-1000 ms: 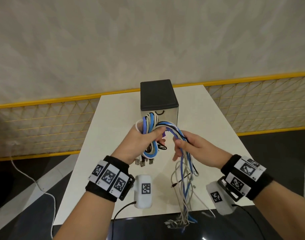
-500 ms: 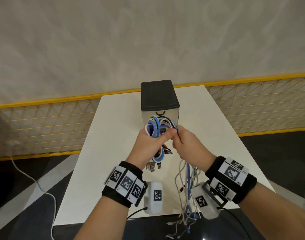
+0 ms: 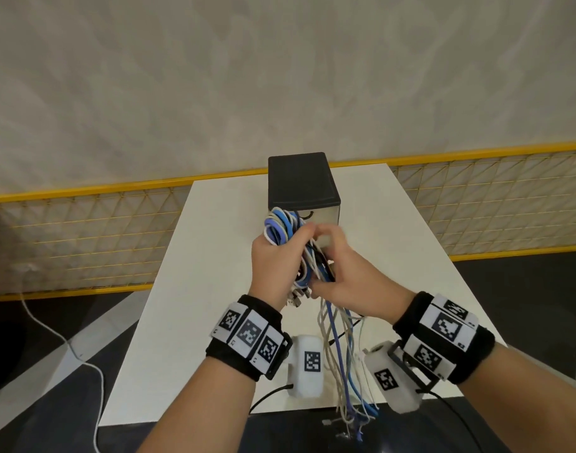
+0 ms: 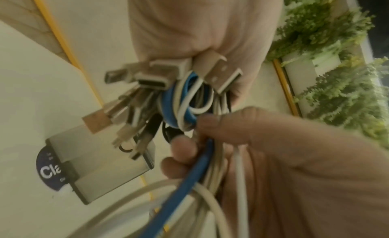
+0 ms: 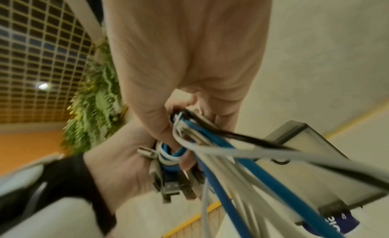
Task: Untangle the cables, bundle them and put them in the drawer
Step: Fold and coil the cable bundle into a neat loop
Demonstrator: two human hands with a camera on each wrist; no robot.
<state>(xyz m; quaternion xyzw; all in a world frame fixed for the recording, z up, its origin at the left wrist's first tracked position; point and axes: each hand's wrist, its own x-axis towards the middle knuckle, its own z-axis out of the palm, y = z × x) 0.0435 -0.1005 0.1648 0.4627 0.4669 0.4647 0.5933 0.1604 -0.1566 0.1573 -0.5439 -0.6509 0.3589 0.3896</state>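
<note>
Wall (image 3: 280,76): pale, mottled plaster, filling the upper room behind everything.

Floor (image 3: 35,371): dark, with a light band at left and a white cord (image 3: 67,344) trailing across it.

Fence (image 3: 84,240): yellow mesh panels with a yellow rail, running along the wall's foot on both sides of the surface.

Surface (image 3: 214,289): white rectangular top, long side leading away toward the wall.

Plants (image 4: 328,61): green foliage in a yellow-edged planter, seen only from the wrist views.

Drawer box (image 3: 303,188): dark top, pale front with a small loop handle, standing at the surface's far middle; appears closed.

Cables (image 3: 285,233): blue, white, grey and black, coiled above the surface just before the box; loose tails (image 3: 345,364) hang past the near edge.

Left hand (image 3: 273,266): fingers clenched round the coil, plugs (image 4: 160,78) sticking out below the fist.

Right hand (image 3: 345,282): fingers curled round the strands beside the coil, touching the left hand.
</note>
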